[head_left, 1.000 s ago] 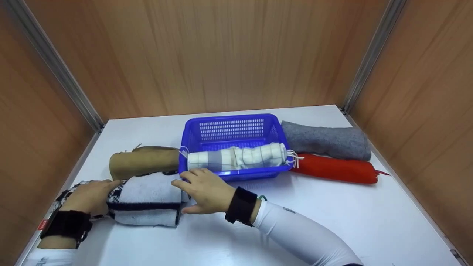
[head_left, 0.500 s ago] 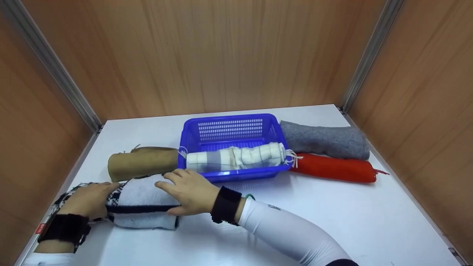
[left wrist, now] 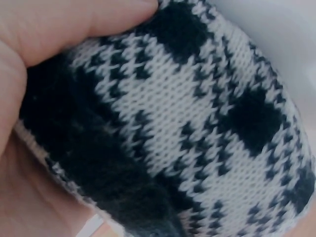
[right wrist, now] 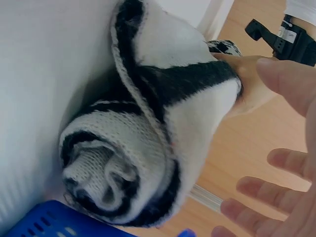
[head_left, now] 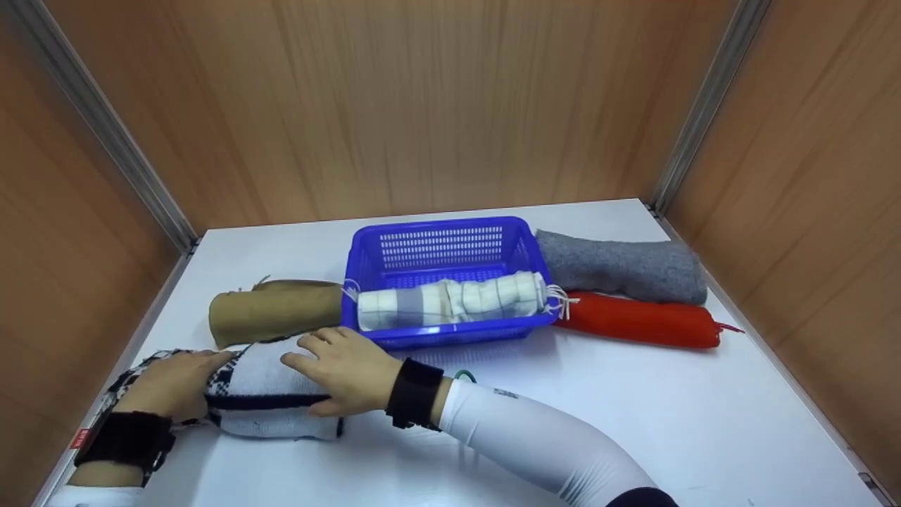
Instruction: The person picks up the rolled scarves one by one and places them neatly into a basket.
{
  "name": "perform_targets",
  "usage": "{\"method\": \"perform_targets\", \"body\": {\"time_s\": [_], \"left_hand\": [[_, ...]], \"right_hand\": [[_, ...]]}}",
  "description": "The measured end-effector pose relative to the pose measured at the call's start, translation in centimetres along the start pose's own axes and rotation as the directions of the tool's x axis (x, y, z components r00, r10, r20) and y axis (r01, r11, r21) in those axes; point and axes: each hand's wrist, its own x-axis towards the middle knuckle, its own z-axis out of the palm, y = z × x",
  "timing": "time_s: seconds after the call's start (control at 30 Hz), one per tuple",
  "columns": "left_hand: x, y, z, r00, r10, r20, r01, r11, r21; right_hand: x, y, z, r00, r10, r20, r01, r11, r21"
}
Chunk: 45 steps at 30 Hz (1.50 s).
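A rolled black-and-white knitted scarf (head_left: 264,377) lies on the white table at the front left, in front of an olive roll. My left hand (head_left: 167,389) grips its left end; in the left wrist view the fingers curve round the patterned knit (left wrist: 168,98). My right hand (head_left: 352,373) hovers over the scarf's right end with fingers apart and slightly bent, holding nothing. In the right wrist view the scarf's spiral end (right wrist: 108,173) faces the camera, and the right fingers (right wrist: 269,195) are spread beside the roll.
A blue plastic basket (head_left: 450,224) stands mid-table with a white checked fringed scarf roll (head_left: 415,306) along its front side. The olive roll (head_left: 274,310) touches its left. A grey roll (head_left: 623,267) and a red roll (head_left: 640,320) lie right. Wooden panels (head_left: 436,105) enclose the table.
My right hand has moved left from the scarf's right edge to over its right part. The left hand keeps its grip, and the scarf is nearly still.
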Motion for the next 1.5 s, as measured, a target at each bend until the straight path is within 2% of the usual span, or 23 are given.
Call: {"method": "perform_targets", "body": {"time_s": [0.23, 0.47, 0.6, 0.77, 1.07, 1.3, 1.5], "left_hand": [[-0.3, 0.0, 0.2, 1.000, 0.001, 0.006, -0.001, 1.000, 0.012], [-0.6, 0.4, 0.3, 1.000, 0.015, 0.010, -0.015, 1.000, 0.005], [-0.8, 0.7, 0.4, 1.000, 0.029, 0.009, -0.029, 0.999, 0.014], [-0.9, 1.1, 0.4, 0.999, 0.027, 0.021, -0.028, 0.999, 0.026], [-1.0, 0.9, 0.6, 0.999, 0.020, 0.031, -0.021, 0.999, 0.025], [-1.1, 1.0, 0.3, 1.000, 0.002, 0.023, -0.003, 1.000, 0.021], [-1.3, 1.0, 0.1, 1.000, -0.009, 0.005, 0.009, 0.999, -0.030]], "right_hand": [[0.1, -0.7, 1.0, 1.000, -0.001, 0.011, 0.002, 1.000, -0.016], [0.3, -1.4, 1.8, 0.997, -0.004, 0.074, 0.003, 1.000, 0.011], [0.1, -1.5, 2.6, 0.997, 0.004, 0.082, -0.005, 1.000, 0.010], [-0.1, -1.6, 3.6, 0.993, 0.039, 0.107, -0.042, 0.999, 0.032], [0.0, -2.2, 4.1, 0.971, 0.136, 0.199, -0.148, 0.988, 0.044], [0.1, -1.9, 4.2, 0.959, 0.163, 0.233, -0.193, 0.975, 0.113], [0.2, -1.6, 4.5, 0.958, 0.165, 0.235, -0.200, 0.970, 0.135]]}}
